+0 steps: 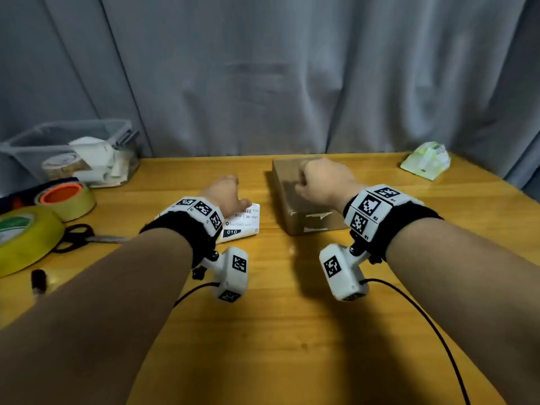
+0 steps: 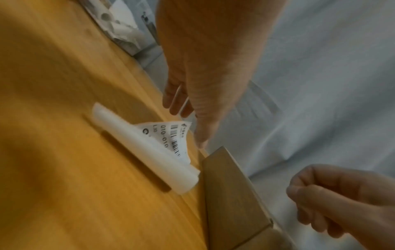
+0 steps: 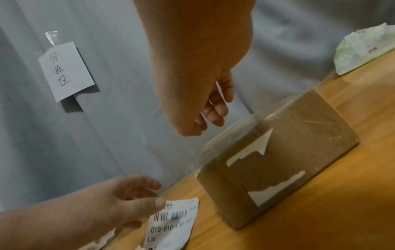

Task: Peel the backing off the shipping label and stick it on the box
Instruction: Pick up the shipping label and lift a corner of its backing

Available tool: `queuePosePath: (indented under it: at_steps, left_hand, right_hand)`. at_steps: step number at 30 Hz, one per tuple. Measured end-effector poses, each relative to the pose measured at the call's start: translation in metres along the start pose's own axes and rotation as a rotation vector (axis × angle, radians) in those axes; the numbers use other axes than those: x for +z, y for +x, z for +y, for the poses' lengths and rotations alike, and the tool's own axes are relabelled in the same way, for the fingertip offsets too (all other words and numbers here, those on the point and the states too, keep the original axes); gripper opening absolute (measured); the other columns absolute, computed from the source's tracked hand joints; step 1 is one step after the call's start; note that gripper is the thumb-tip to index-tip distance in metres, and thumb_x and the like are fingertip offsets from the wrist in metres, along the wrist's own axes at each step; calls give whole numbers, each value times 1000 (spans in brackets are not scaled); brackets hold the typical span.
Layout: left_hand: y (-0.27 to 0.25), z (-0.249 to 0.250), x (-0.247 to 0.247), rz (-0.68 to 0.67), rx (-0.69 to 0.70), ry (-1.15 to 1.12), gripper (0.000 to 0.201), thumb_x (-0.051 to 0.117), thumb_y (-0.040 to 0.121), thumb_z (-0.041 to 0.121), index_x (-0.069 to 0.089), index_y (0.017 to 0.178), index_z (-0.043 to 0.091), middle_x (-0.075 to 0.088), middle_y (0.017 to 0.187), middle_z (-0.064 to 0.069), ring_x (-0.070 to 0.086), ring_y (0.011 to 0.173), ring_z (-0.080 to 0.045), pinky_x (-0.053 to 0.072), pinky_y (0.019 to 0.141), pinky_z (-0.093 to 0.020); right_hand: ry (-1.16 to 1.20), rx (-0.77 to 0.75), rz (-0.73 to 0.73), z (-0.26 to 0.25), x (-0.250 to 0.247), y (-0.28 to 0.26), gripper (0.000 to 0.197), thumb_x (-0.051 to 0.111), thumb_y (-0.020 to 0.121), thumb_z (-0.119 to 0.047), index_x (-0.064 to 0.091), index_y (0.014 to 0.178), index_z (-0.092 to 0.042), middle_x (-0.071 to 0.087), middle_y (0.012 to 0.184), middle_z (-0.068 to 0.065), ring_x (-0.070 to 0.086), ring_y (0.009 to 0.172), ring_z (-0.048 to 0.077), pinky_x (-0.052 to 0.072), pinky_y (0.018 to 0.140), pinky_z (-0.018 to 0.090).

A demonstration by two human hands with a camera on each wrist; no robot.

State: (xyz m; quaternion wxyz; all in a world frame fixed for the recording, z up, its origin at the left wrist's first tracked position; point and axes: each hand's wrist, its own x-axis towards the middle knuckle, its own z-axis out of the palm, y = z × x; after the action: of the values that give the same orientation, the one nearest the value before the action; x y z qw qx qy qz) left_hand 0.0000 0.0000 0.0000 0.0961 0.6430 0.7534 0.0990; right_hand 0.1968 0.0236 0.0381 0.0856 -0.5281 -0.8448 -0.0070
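Note:
The white shipping label (image 1: 244, 223) lies on the wooden table, left of the brown cardboard box (image 1: 304, 206). Its near edge curls up into a roll in the left wrist view (image 2: 147, 148). My left hand (image 1: 225, 194) hovers over the label's far end, fingers fairly straight, thumb (image 3: 157, 205) touching the label's (image 3: 171, 223) top corner. My right hand (image 1: 318, 182) is curled into a loose fist above the box top and holds nothing (image 3: 192, 104). The box (image 3: 278, 160) carries torn white remnants of an old label on its near side.
A clear plastic bin (image 1: 70, 153) stands at the back left. Two tape rolls (image 1: 67, 200), scissors (image 1: 79, 238) and a pen (image 1: 39, 280) lie along the left edge. A tissue pack (image 1: 426, 160) sits back right. A grey curtain with a handwritten note (image 3: 66, 71) hangs behind.

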Motion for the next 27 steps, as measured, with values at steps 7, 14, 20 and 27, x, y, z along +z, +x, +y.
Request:
queuePosePath:
  at_steps: [7,14,20,27]
  left_hand:
    - [0,-9,11,-31,-80,-115,32,62,88,24,59,114,6,66,115,-12,60,100,-27,47,85,-34]
    - [5,12,-32,308,159,-552,19,63,87,17,64,96,0,62,78,-3,54,64,-12,43,56,-13]
    - [-2,35,-45,204,312,-838,7,65,85,9,60,80,10,62,75,0,60,65,-6,51,64,-17]
    - [-9,43,-43,177,363,-821,18,61,88,15,65,98,0,68,91,-11,62,83,-17,51,80,-26]
  right_hand:
    - [63,-6,15,-1,7,-3,19,48,89,-30,56,99,-16,66,99,8,58,81,26,46,66,31]
    - [260,-15,150,-7,-2,10,58,51,86,-53,46,126,-11,55,127,11,54,115,28,47,96,42]
    - [699,-6,229,-6,-20,13,29,64,87,-26,62,105,-4,70,104,12,65,92,23,53,81,35]
    - [706,-42,211,1,-25,11,12,56,91,-13,61,86,-4,62,74,5,56,65,15,46,58,22]
